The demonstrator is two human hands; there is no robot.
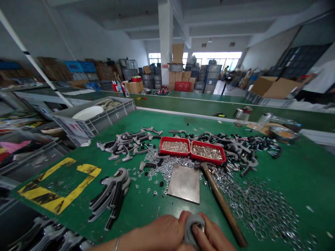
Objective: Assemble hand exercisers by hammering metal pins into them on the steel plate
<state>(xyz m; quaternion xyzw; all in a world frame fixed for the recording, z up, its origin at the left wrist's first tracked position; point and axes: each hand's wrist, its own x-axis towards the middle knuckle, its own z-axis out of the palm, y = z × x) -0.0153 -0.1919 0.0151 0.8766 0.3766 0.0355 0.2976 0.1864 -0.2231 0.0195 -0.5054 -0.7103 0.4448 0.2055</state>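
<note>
A grey plastic handle part [191, 226] with a shiny metal piece at its end is held between my two hands at the lower edge of the view. My left hand [170, 226] is closed on its left side. The fingers of my right hand [213, 233] press round its other side, by the metal piece. Just beyond my hands lies a flat square metal plate [184, 184]. To the right rests a hammer [221, 200] with a wooden handle. On the left, several grey-and-black handles [112, 195] lie stacked together.
Two red trays [175, 153] hold small metal parts. Loose nuts [167, 170], metal rings [261, 205] and more grey-and-black handles [128, 143] cover the middle and right. Yellow-black tape [49, 198] marks a square. A grey crate [104, 120] stands at the left edge.
</note>
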